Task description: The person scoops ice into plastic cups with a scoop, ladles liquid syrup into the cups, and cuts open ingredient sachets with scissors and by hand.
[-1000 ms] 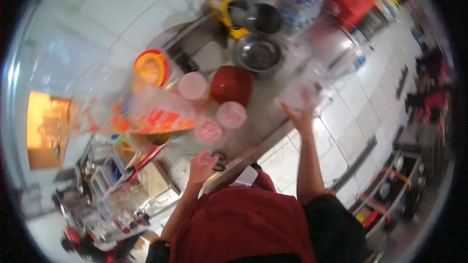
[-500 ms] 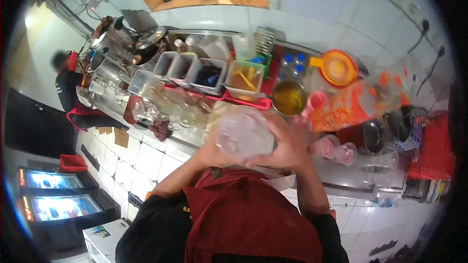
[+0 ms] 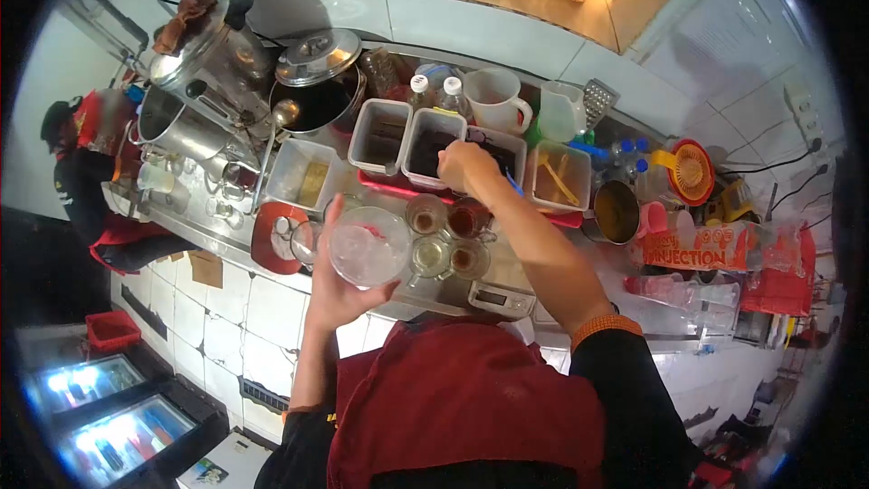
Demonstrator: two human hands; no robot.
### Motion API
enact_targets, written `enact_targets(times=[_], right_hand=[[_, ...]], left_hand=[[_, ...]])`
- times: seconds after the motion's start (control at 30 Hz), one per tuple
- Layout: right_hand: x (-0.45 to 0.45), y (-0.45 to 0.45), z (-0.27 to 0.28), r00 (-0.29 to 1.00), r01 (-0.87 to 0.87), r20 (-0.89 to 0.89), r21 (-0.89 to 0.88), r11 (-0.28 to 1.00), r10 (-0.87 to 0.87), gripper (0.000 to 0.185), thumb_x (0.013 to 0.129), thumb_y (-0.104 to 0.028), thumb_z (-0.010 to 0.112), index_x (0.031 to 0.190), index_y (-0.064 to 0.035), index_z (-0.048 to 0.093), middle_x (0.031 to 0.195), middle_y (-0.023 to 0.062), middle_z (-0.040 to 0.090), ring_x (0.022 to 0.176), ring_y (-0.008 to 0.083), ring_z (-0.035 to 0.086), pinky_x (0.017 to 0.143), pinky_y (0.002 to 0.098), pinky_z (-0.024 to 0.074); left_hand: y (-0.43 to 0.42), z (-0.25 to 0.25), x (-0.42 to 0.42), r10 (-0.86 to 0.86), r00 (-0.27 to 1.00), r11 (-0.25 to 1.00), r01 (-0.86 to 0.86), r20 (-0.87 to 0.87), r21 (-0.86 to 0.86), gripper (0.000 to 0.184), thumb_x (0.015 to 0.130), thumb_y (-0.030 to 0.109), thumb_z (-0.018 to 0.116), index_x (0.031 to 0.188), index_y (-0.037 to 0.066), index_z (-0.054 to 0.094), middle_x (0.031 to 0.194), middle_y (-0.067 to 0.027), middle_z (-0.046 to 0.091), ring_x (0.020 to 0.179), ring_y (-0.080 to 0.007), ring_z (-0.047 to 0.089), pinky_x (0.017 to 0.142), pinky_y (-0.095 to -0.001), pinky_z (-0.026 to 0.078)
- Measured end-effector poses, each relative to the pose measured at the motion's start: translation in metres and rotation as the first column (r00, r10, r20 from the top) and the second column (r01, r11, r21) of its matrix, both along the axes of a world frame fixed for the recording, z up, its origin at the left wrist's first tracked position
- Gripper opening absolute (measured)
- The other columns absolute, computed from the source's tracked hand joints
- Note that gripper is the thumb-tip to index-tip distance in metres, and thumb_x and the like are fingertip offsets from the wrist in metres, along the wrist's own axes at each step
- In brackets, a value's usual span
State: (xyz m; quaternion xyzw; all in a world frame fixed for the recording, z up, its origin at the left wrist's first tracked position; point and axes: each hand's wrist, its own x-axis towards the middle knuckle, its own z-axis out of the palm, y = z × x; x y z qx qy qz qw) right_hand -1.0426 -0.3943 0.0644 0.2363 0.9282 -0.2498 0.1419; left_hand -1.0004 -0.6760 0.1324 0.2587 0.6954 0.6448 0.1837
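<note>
My left hand [image 3: 336,297] is wrapped round a clear plastic cup [image 3: 369,249] with whitish, icy-looking contents. It is held above the front edge of the counter, left of a glass mug [image 3: 431,255] and several others like it, some with brown liquid. My right hand [image 3: 468,168] reaches over a white tub with dark contents [image 3: 433,149]. Its fingers are closed and point down at the tub's right side; what they pinch, if anything, is hidden. Right of this hand, another tub [image 3: 559,179] holds yellow utensils.
A kitchen scale [image 3: 501,299] lies near the counter's front edge. Large pots [image 3: 319,81] and a ladle [image 3: 284,114] stand at the left. A steel pot [image 3: 615,212] and an orange juicer [image 3: 692,172] are on the right. A co-worker [image 3: 90,181] stands at far left.
My right hand has left the cup and moved up to the tub with dark contents. The left hand alone now holds the cup, further left. The view has turned, showing the mugs clearly.
</note>
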Motion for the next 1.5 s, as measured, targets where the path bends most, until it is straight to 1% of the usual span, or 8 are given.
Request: enact_targets(times=[0.03, 0.13, 0.3, 0.37, 0.67, 0.73, 1.07, 1.5], right_hand=[[-0.003, 0.004, -0.003, 1.000, 0.007, 0.019, 0.007, 1.000, -0.008, 0.046, 0.090, -0.044, 0.055, 0.096, 0.0001, 0.070, 0.099, 0.0255, 0.067, 0.096, 0.0411, 0.065, 0.083, 0.0480, 0.0524], [-0.003, 0.019, 0.003, 0.828, -0.199, -0.498, 0.165, 0.966, 0.256, 0.028, 0.089, -0.028, 0.062, 0.077, -0.0026, 0.063, 0.071, 0.0205, 0.063, 0.071, 0.0414, 0.062, 0.064, 0.0477, 0.0497], [0.009, 0.022, 0.003, 0.847, -0.384, -0.452, -0.157, 0.910, 0.279, 0.020, 0.083, -0.018, 0.070, 0.080, -0.0002, 0.061, 0.073, 0.0195, 0.063, 0.069, 0.0410, 0.060, 0.062, 0.0441, 0.0466], [0.007, 0.024, -0.007, 0.669, -0.349, -0.717, -0.071, 0.934, 0.195, 0.018, 0.085, -0.017, 0.068, 0.083, 0.0003, 0.062, 0.078, 0.0194, 0.063, 0.074, 0.0397, 0.061, 0.064, 0.0427, 0.0472], [0.001, 0.027, -0.005, 0.689, -0.153, -0.724, -0.094, 0.984, 0.038, 0.015, 0.086, -0.014, 0.066, 0.082, 0.0004, 0.064, 0.072, 0.0194, 0.061, 0.069, 0.0387, 0.060, 0.062, 0.0416, 0.0474], [-0.001, 0.035, 0.003, 0.805, 0.151, -0.554, -0.157, 0.976, -0.214, 0.021, 0.087, -0.018, 0.065, 0.078, 0.0010, 0.063, 0.065, 0.0190, 0.059, 0.062, 0.0359, 0.059, 0.057, 0.0401, 0.0446], [-0.001, 0.069, 0.065, 0.724, 0.115, -0.606, -0.363, 0.925, -0.328, 0.031, 0.091, -0.022, 0.061, 0.073, 0.0032, 0.059, 0.052, 0.0085, 0.045, 0.051, 0.0123, 0.036, 0.048, 0.0335, 0.0314], [-0.013, 0.066, 0.164, 0.692, 0.062, -0.686, -0.253, 0.965, -0.225, 0.036, 0.092, -0.024, 0.060, 0.070, 0.0045, 0.055, 0.051, 0.0069, 0.043, 0.049, 0.0124, 0.038, 0.048, 0.0344, 0.0338]], left_hand=[[0.001, -0.004, -0.009, -0.008, 1.000, 1.000, 0.007, 0.019, 0.007, 0.121, 0.059, 0.013, 0.085, 0.151, -0.002, 0.008, 0.119, -0.0104, 0.055, 0.110, -0.0211, 0.056, 0.098, -0.0347, 0.045], [0.015, -0.011, -0.034, -0.134, 0.989, 0.991, 0.134, 0.068, 0.007, 0.116, 0.059, 0.014, 0.086, 0.151, 0.001, 0.016, 0.127, -0.0124, 0.054, 0.117, -0.0211, 0.055, 0.100, -0.0344, 0.043], [0.030, -0.024, -0.059, -0.269, 0.951, 0.963, 0.264, 0.150, 0.054, 0.111, 0.063, 0.014, 0.085, 0.151, 0.001, 0.019, 0.126, -0.0127, 0.056, 0.116, -0.0209, 0.055, 0.101, -0.0342, 0.043], [0.035, -0.028, -0.065, -0.298, 0.949, 0.953, 0.302, 0.103, -0.024, 0.108, 0.063, 0.015, 0.085, 0.150, 0.001, 0.021, 0.127, -0.0136, 0.056, 0.116, -0.0220, 0.055, 0.101, -0.0345, 0.042], [0.050, -0.027, -0.072, -0.276, 0.956, 0.949, 0.287, 0.097, -0.129, 0.102, 0.062, 0.016, 0.084, 0.145, -0.001, 0.028, 0.126, -0.0180, 0.057, 0.118, -0.0254, 0.056, 0.100, -0.0355, 0.043], [0.052, -0.030, -0.071, -0.263, 0.961, 0.954, 0.272, 0.083, -0.127, 0.100, 0.062, 0.016, 0.084, 0.144, 0.000, 0.030, 0.126, -0.0180, 0.057, 0.118, -0.0256, 0.056, 0.100, -0.0357, 0.043], [0.061, -0.027, -0.070, -0.291, 0.949, 0.913, 0.313, 0.119, -0.263, 0.090, 0.066, 0.019, 0.083, 0.141, 0.002, 0.036, 0.127, -0.0152, 0.056, 0.119, -0.0240, 0.054, 0.101, -0.0362, 0.042], [0.075, -0.038, -0.076, -0.232, 0.972, 0.965, 0.233, 0.027, -0.122, 0.076, 0.066, 0.022, 0.084, 0.130, 0.005, 0.047, 0.115, -0.0147, 0.064, 0.108, -0.0250, 0.062, 0.093, -0.0361, 0.048]])
